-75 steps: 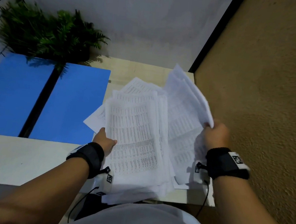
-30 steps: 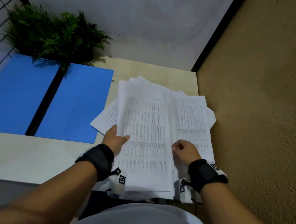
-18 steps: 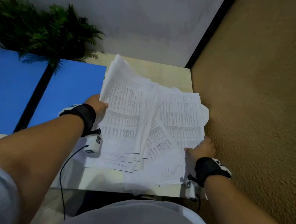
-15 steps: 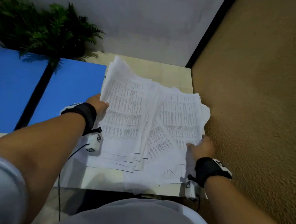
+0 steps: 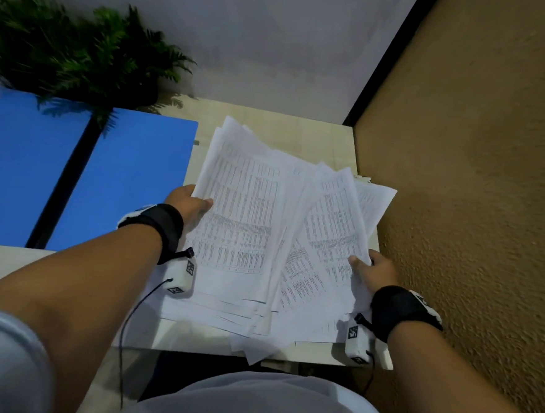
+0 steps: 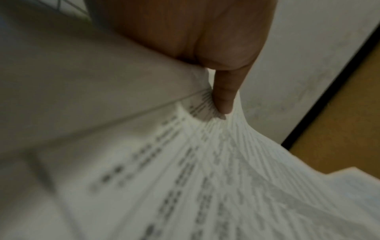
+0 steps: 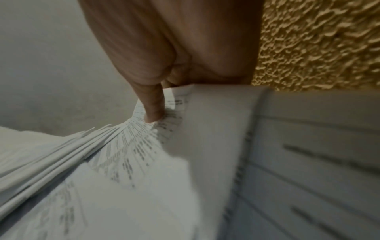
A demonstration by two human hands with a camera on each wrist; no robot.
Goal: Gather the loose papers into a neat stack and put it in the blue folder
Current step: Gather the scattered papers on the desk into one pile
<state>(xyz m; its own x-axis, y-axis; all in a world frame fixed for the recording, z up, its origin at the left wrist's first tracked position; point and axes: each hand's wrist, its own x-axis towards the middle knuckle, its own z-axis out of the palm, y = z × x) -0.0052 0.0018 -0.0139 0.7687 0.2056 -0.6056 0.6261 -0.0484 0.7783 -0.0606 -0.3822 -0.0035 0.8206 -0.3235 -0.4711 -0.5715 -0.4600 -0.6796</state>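
Two hands held the untidy papers [image 5: 253, 224] at centre frame: the left hand [image 5: 185, 205] gripped their left edge, thumb on top, and the right hand [image 5: 371, 271] pinched the right edge. In both wrist views only a thumb [image 6: 224, 95] showed; the fingers lay hidden beneath the sheets, whose print was blurred. At left the blue folder [image 5: 128, 180] lay open, its far corner covered by a fern [image 5: 82, 51] and its left side cut off.

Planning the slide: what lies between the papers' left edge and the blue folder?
In the head view, only the left hand gripping the papers, beside the blue folder.
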